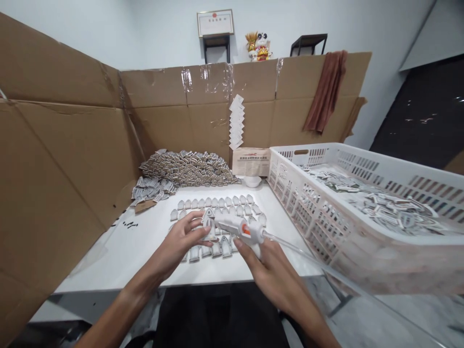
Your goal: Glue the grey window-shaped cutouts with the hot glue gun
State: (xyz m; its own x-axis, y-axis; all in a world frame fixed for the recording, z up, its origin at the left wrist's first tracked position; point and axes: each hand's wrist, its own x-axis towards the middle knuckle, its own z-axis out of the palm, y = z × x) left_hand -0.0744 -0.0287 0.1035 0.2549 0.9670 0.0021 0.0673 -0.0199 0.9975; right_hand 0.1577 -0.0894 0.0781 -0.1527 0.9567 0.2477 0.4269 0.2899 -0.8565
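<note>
My left hand (186, 233) pinches a small grey-white house-shaped piece (208, 223) above the white table. My right hand (270, 270) is wrapped round the handle of a white glue gun (235, 226) with an orange part on its body. The gun's nozzle points left, close to the held piece; whether it touches cannot be made out. A long clear glue stick (308, 253) runs out of the gun's back toward the lower right. Beneath both hands, rows of similar pieces (226, 246) lie on the table, partly hidden by the hands and gun.
A large white plastic basket (311, 227) of flat pieces stands at the right. Heaped pieces (188, 169) lie against the cardboard wall (155, 87). A white bowl (253, 181) sits at the back. Small black bits (130, 224) lie at left.
</note>
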